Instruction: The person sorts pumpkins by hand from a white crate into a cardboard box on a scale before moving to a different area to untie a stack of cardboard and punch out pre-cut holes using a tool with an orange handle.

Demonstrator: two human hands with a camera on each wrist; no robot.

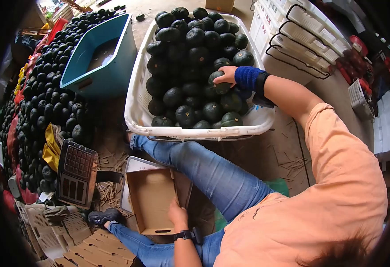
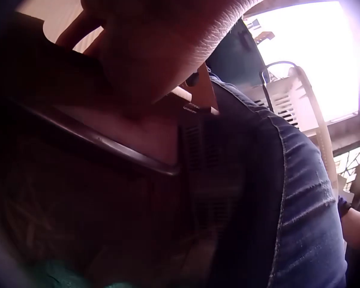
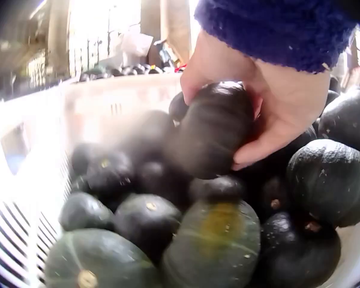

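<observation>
My right hand (image 1: 227,76) grips a dark green kabocha squash (image 1: 220,83) over the right side of a white plastic basket (image 1: 195,131). In the right wrist view the fingers and thumb (image 3: 252,155) wrap that squash (image 3: 213,129), above many others piled in the basket. Down in my lap area, my left hand (image 1: 177,214) holds the right wall of a shallow cardboard box (image 1: 152,200). This box lies on the platform of a scale (image 1: 126,204). The left wrist view is dark, showing the left hand (image 2: 150,54) with its fingers over the box wall.
Left of the basket stands a blue tub (image 1: 101,80), beside a big heap of squash (image 1: 48,98). The scale's display (image 1: 76,173) rises near the box. Flat cardboard boxes (image 1: 97,249) lie at the lower left; white crates (image 1: 293,35) are stacked at the right.
</observation>
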